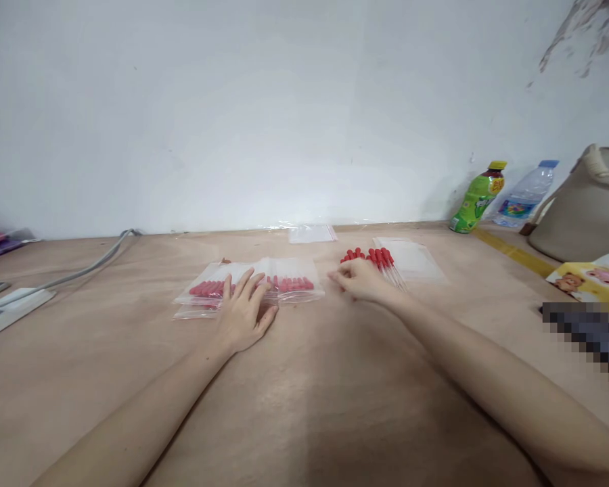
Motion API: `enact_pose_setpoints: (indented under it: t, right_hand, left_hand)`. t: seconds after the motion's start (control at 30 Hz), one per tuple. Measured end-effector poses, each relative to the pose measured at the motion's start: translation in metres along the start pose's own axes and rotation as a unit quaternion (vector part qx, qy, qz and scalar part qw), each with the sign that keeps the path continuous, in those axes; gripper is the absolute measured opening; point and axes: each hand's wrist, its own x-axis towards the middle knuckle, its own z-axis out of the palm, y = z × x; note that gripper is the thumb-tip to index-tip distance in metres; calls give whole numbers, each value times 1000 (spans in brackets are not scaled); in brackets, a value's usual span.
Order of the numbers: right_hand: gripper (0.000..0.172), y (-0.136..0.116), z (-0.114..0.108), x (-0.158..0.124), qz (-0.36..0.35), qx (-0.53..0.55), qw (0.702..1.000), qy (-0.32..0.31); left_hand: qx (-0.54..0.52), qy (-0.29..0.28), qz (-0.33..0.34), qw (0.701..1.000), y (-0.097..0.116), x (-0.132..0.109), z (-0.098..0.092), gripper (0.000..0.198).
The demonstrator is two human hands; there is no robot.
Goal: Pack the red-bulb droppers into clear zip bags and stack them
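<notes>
Clear zip bags filled with red-tipped droppers lie stacked on the brown table. My left hand rests flat on them, fingers spread. My right hand sits just right of the bags, fingers curled at the edge of a loose pile of red-capped droppers. What those fingers hold, if anything, I cannot make out. Empty clear bags lie right of the pile, and another empty bag lies near the wall.
A green bottle and a water bottle stand by the wall at the right, beside a beige bag. A printed packet lies at the right edge. A grey cable and power strip are at left.
</notes>
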Motion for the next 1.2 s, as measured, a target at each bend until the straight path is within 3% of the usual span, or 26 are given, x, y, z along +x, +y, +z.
enact_pose_setpoints:
  t: [0.03,0.1,0.17,0.27,0.4,0.53,0.63,0.73,0.8,0.87,0.93,1.03,1.1,1.2]
  right_hand:
    - [28,7,-17,1,-18,-84,994,66]
    - [25,27,-48,5,12,-200,960,198]
    - [25,53,-71,9,86,-271,925,252]
    - [37,92,-87,14,184,-324,894,248]
    - [35,121,-87,17,262,-293,903,174]
    - [26,122,-84,17,283,-276,895,206]
    - [28,105,-90,14,237,-265,875,329]
    - [29,68,-89,2,137,-244,856,434]
    - [24,37,-74,-12,76,-228,889,389]
    - [19,7,-46,-32,21,-221,938,268]
    - [20,-16,-13,-53,-29,-205,967,146]
    - [39,-30,19,-69,-38,-101,992,-58]
    - [41,-25,20,-64,-40,-71,995,-64]
    - [27,-2,-4,-41,-44,-142,981,120]
  left_hand:
    - [2,9,10,1000,1,0,0,37]
    - [4,13,25,1000,3,1,-1,38]
    - [4,10,30,999,3,2,-1,37]
    - [2,9,27,1000,2,2,0,38]
    - [-2,6,28,1000,1,1,2,40]
    - [-5,8,35,999,1,0,2,39]
    - [-12,14,34,999,2,0,1,38]
    - [-17,24,37,999,3,1,1,38]
    - [-26,43,46,998,3,2,1,38]
    - [-47,64,59,995,6,2,1,37]
    - [-84,75,70,991,13,1,-2,35]
    - [-158,75,54,983,37,-5,-12,30]
    - [-201,67,19,977,59,-12,-22,26]
    - [-212,-49,44,975,87,-21,-34,38]
